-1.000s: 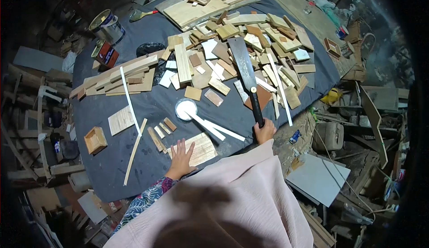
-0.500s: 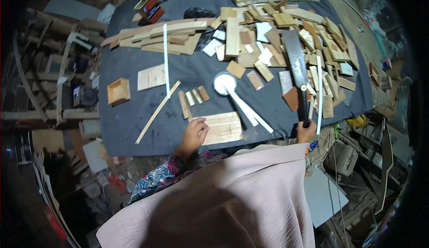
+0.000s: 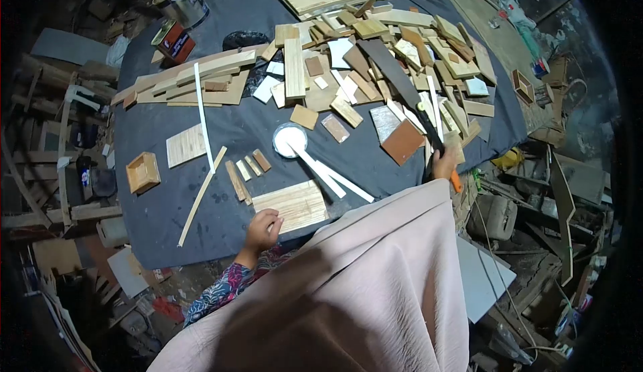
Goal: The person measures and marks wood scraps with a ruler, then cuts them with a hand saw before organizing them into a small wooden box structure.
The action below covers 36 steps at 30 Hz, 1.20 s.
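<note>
My right hand (image 3: 443, 164) is closed around the black handle of a hand saw (image 3: 388, 72), with an orange end showing below the fist. Its long dark blade slants up and left over the pile of wood scraps. My left hand (image 3: 263, 229) is at the near left corner of a pale rectangular wooden board (image 3: 296, 204). Its fingers are loosely curved, the thumb apart from them, with nothing visible between. Just beyond the board lie several small wood strips (image 3: 246, 170). A tub of white glue (image 3: 290, 139) holds two white sticks.
Mixed wood offcuts (image 3: 375, 30) cover the back and right of the dark cloth-covered table (image 3: 154, 204). On the left are a small wooden box (image 3: 143, 173), a thin wood strip (image 3: 201, 198) and a white strip (image 3: 203, 117). A paint can (image 3: 182, 4) stands at the back.
The saw has swung from nearly upright to slanting left, its blade now across the scraps. My left hand stays by the board's near corner. The whole view has shifted.
</note>
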Each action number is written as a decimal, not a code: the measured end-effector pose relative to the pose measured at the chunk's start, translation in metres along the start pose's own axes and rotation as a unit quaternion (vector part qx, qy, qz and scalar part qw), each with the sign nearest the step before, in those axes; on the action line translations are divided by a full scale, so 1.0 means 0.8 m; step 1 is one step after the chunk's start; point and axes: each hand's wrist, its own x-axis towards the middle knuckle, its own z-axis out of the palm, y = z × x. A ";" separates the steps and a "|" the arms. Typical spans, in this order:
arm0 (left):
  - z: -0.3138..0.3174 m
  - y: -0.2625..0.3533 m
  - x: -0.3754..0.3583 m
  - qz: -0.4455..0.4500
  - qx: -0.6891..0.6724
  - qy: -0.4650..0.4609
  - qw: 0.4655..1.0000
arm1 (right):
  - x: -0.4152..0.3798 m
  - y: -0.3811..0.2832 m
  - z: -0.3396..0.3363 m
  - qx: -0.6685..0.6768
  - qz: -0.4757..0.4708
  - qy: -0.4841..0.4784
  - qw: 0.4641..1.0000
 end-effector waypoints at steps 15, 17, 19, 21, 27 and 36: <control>-0.002 0.011 0.014 0.010 -0.026 -0.040 0.999 | -0.019 -0.144 -0.032 -0.069 -0.139 -0.127 0.980; 0.000 0.010 0.015 0.022 -0.028 -0.035 0.999 | -0.013 -0.150 -0.040 -0.072 -0.097 -0.128 0.984; 0.002 0.007 0.012 0.015 -0.034 -0.025 0.999 | -0.011 -0.146 -0.039 -0.065 -0.077 -0.082 0.991; 0.002 0.001 0.008 0.006 -0.041 -0.014 0.999 | -0.006 -0.137 -0.045 0.044 -0.034 -0.133 0.990; 0.004 -0.011 -0.002 -0.013 -0.038 -0.025 0.999 | -0.036 -0.094 -0.041 0.369 0.089 -0.147 0.913; 0.014 0.025 0.041 -0.004 -0.064 -0.128 0.990 | -0.121 -0.186 -0.008 0.012 -0.058 0.009 0.998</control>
